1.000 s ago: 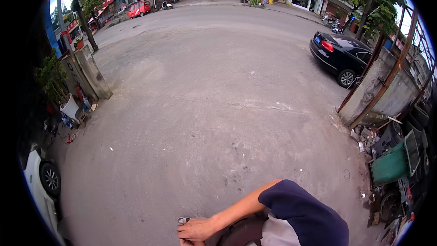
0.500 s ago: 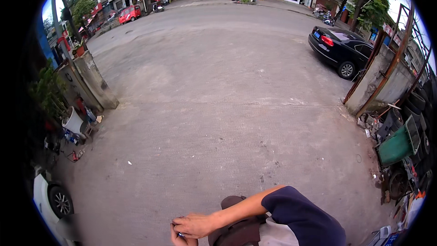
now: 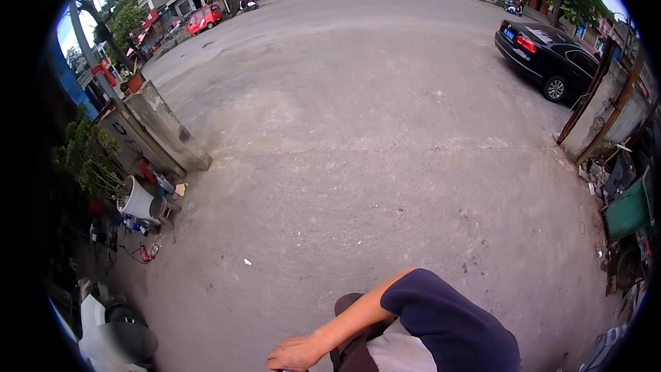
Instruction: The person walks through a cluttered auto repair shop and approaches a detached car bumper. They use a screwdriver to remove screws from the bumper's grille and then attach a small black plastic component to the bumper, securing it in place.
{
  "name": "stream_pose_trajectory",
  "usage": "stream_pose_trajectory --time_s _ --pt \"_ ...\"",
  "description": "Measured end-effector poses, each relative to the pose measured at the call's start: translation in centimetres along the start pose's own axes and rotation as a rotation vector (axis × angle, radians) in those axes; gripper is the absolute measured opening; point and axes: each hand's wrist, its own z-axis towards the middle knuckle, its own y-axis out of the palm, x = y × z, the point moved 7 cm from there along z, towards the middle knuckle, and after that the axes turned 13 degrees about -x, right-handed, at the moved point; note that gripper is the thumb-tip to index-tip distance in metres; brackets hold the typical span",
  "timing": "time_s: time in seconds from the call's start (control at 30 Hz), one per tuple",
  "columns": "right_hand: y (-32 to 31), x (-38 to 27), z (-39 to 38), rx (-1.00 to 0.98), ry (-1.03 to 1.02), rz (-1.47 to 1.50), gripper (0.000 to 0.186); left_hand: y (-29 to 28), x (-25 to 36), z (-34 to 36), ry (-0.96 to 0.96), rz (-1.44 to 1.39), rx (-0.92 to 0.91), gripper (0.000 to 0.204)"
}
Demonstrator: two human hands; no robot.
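My right arm in a navy sleeve [image 3: 447, 317] reaches across the front of my body toward the lower left. At the lower edge, my right hand [image 3: 297, 353] has its back turned up and its fingers bent downward, closed. Just below it, a sliver of something dark [image 3: 286, 370] shows at the picture's rim, too little to name. My left hand is out of the picture or covered by the right one. Under the arm are a light grey shirt front [image 3: 403, 351] and dark brown trousers [image 3: 351, 355].
Concrete ground [image 3: 372, 186] stretches to the road. On the left stand a gate pillar [image 3: 169, 127], a white plant pot [image 3: 138, 196] and a white car [image 3: 93, 331] close by. To the right are a black car [image 3: 547, 52], another pillar [image 3: 606, 114] and a green bin [image 3: 630, 210].
The view has tilted down and swung left, so the surroundings sit further right. My left hand, seen beneath the right one before with something small and blue between them, no longer shows.
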Motion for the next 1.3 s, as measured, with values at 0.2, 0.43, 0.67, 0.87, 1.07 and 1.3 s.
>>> stream_pose_trajectory --time_s 0.2,0.43,0.67,0.87,1.07,1.3 --pt "-6.3 8.3 7.5 0.041 0.109 -0.309 0.018 5.4 7.7 12.5 0.226 0.585 -0.309 0.042" --pt "-8.1 18.2 17.1 -0.042 0.343 -0.358 0.029 0.1 11.3 27.4 0.072 0.311 -0.342 0.050" --pt "-10.8 25.9 34.2 0.008 0.463 -0.226 0.018 -6.6 23.5 42.5 0.058 0.430 -0.385 0.043" --pt "-12.1 29.1 51.0 0.072 0.391 -0.133 0.017 -12.7 37.5 52.6 -0.246 -0.194 -0.256 0.032" --pt "-10.8 35.1 64.6 -0.108 0.367 -0.078 0.020 -16.9 47.0 59.0 0.276 0.509 -0.255 0.030" --pt "-8.4 45.3 80.4 -0.276 0.110 -0.101 0.029 -26.2 54.2 69.6 0.101 -0.358 -0.004 0.023"
